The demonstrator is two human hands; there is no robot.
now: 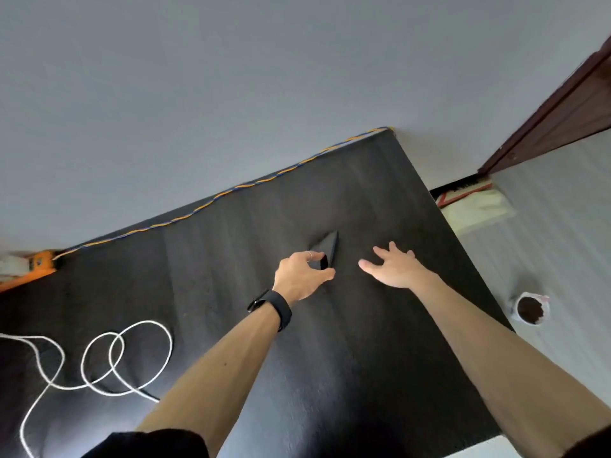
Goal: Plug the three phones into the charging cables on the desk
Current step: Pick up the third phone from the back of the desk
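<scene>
desk (380, 325): black woodgrain | phone (327, 247): black | cable (148, 321): white | edge cord (251, 185): orange-blue twist

left hand (302, 279) grips a black phone (325, 251) — right hand (393, 269) spread beside it.

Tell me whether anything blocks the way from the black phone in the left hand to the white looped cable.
Nothing visible does. Only bare dark desk lies between the black phone, gripped by the left hand, and the white looped cable.

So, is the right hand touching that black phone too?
Apart. The head view shows a strip of dark desk between the open right hand and the phone, which only the left hand grips.
</scene>
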